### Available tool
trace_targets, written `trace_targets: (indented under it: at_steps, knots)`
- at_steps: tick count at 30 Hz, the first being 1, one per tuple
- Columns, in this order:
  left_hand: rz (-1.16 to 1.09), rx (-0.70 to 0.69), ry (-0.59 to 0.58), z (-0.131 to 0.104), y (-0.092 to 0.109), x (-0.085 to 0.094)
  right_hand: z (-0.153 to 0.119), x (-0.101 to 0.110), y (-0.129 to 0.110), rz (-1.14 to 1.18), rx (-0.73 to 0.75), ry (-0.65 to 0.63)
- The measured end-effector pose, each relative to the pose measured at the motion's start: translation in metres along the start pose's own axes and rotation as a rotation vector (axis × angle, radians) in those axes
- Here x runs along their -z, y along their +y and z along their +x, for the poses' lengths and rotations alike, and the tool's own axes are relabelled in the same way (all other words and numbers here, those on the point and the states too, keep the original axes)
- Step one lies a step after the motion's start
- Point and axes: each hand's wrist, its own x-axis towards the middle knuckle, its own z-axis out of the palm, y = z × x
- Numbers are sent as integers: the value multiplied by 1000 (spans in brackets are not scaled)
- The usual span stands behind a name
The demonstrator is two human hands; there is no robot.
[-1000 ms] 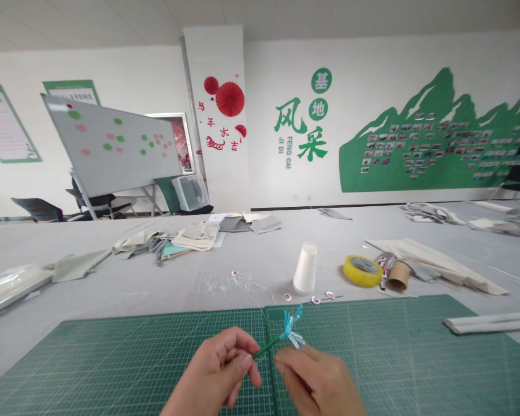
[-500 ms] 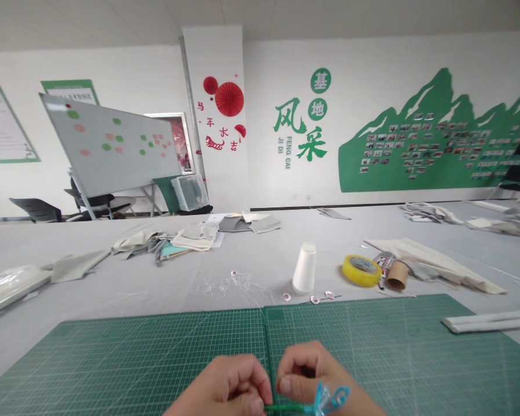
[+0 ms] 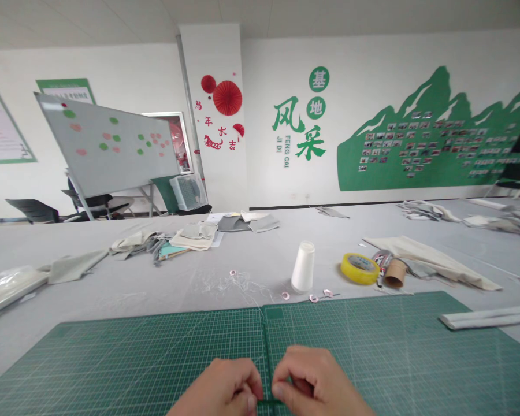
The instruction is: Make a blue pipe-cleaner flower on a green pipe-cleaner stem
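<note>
My left hand [image 3: 227,384] is closed at the bottom middle, thumb and fingertips pinching a thin green stem [image 3: 266,403]. Just right of it, my right hand [image 3: 318,381] is closed too, with bent fingers and thumb on the same stem. Only a short length of the stem shows between the two hands. Its blue, translucent end is hidden now. Both hands are low over the green cutting mats [image 3: 164,346], near the seam where they meet.
Beyond the mats stand a white thread cone [image 3: 303,268], a yellow tape roll [image 3: 359,269] and a cardboard tube [image 3: 396,273]. Small pinkish rings [image 3: 314,298] lie near the mat edge. Loose clear thread [image 3: 238,284], fabric pieces [image 3: 197,236] and a folded white strip [image 3: 487,316] lie around.
My right hand has come leftward onto the green stem, its fingers closing there. The blue end, seen before in front of my right wrist, has gone out of sight. The view has shifted slightly.
</note>
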Motion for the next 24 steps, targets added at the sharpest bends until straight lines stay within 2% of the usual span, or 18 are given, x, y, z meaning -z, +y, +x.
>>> trace_targets:
  at_steps: [8, 14, 21, 24]
  knots:
    - [-91, 0, 191, 2, -4, 2, -9, 0, -4, -312, 136, 75]
    - [-160, -36, 292, 3, -2, 5, -9, -6, -2, -375, 161, 56]
    - [-350, -102, 251, 2, -1, 8, -4, -10, 8, -252, 36, -23]
    - [-391, -109, 219, 2, 0, 8, -1, -10, 12, -145, 12, -16]
